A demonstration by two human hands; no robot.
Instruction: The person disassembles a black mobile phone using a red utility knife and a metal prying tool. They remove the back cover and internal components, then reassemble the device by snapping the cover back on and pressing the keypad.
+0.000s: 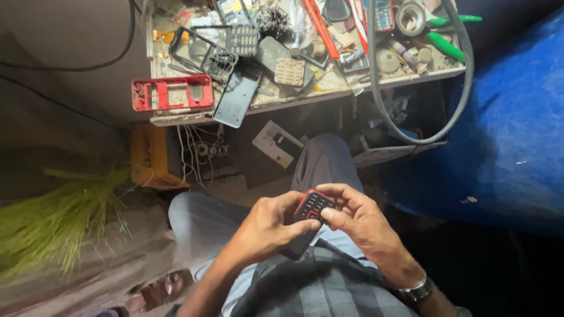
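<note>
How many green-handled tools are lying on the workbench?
2: both at the far right end of the workbench, one green handle near the back edge, the other just below it. Clutter may hide more.

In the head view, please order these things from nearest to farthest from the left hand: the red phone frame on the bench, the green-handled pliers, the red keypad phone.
1. The red keypad phone: held in the left hand, with the right hand on it too.
2. The red phone frame: on the bench's left end, above the hand.
3. The green-handled pliers: at the bench's far right corner.
</note>
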